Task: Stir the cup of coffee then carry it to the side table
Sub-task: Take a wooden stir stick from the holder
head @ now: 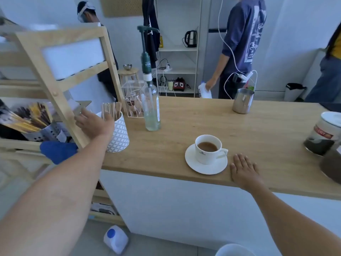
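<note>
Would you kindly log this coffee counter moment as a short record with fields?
cup: white cup of coffee on saucer, handle to the right
left hand: open, at white holder of wooden stir sticks, none visibly gripped
right hand: flat on counter, beside saucer
stirring: not yet begun

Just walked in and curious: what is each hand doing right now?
Left hand: open, reaching at the stir sticks, holding nothing.
Right hand: open, flat on the counter.
</note>
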`<act>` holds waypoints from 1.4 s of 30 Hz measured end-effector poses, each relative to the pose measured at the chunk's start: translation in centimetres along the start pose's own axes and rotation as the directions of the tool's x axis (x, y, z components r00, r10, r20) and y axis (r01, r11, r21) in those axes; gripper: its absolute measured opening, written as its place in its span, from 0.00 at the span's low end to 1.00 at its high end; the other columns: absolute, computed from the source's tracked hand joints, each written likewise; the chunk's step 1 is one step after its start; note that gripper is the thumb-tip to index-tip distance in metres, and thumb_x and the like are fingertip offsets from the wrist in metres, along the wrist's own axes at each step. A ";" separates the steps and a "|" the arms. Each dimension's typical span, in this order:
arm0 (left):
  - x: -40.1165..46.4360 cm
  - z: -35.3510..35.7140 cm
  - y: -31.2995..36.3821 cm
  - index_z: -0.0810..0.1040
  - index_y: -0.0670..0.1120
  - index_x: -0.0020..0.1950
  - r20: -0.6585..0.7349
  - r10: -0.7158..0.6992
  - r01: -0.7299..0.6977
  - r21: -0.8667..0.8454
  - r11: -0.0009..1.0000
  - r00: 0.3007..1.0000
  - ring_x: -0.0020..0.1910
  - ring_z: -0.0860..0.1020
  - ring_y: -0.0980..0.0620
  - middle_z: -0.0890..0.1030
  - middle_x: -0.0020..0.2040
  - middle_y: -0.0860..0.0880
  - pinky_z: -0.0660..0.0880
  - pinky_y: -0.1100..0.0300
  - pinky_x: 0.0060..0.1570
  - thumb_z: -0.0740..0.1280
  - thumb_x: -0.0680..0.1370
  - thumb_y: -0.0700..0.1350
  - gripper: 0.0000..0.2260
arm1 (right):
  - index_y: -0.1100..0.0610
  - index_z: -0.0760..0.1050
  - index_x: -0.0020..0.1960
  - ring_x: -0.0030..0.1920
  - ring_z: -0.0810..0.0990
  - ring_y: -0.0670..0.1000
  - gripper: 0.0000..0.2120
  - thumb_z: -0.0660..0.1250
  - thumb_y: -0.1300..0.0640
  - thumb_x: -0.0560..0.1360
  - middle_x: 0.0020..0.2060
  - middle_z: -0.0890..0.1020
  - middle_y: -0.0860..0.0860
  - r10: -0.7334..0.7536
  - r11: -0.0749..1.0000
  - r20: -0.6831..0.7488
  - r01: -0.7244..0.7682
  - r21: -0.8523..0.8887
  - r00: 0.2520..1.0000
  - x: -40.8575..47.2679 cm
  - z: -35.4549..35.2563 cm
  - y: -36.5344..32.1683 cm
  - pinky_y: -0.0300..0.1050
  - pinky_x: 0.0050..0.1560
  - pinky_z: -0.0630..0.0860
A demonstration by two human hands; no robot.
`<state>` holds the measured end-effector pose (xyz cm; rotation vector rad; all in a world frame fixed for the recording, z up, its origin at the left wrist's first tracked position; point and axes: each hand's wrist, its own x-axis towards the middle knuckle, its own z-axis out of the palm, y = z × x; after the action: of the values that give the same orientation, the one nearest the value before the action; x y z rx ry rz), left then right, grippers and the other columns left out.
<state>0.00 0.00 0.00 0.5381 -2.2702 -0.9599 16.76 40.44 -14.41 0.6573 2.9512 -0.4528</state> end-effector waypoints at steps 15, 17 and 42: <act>2.9 0.6 -1.7 0.75 0.42 0.56 0.086 -0.114 0.122 -0.099 0.988 0.990 0.59 0.78 0.41 0.77 0.63 0.41 0.73 0.55 0.52 0.65 0.76 0.43 0.10 | 0.52 0.43 0.78 0.78 0.42 0.49 0.27 0.39 0.47 0.81 0.78 0.44 0.47 0.023 0.999 0.016 -0.022 -0.048 1.000 0.1 0.1 0.1 0.51 0.77 0.41; 2.9 0.6 -1.6 0.72 0.45 0.57 0.057 -0.144 0.149 -0.116 0.982 0.988 0.61 0.76 0.40 0.73 0.66 0.39 0.73 0.54 0.54 0.65 0.76 0.43 0.10 | 0.53 0.43 0.78 0.78 0.42 0.49 0.27 0.39 0.47 0.81 0.78 0.45 0.47 0.017 0.999 0.012 -0.016 -0.043 1.000 0.0 0.1 0.1 0.52 0.77 0.41; 7.0 2.0 -1.6 0.67 0.41 0.71 0.288 -0.202 0.219 -0.026 0.975 0.936 0.65 0.72 0.40 0.74 0.65 0.41 0.73 0.49 0.60 0.64 0.74 0.41 0.25 | 0.52 0.42 0.78 0.78 0.42 0.48 0.26 0.39 0.47 0.81 0.78 0.45 0.47 0.023 0.998 -0.008 -0.024 -0.054 1.000 0.0 0.0 0.0 0.50 0.77 0.42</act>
<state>-6.25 -4.05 0.36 0.6654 -2.4636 -1.2772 16.73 40.42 -14.43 0.6881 2.9474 -0.3676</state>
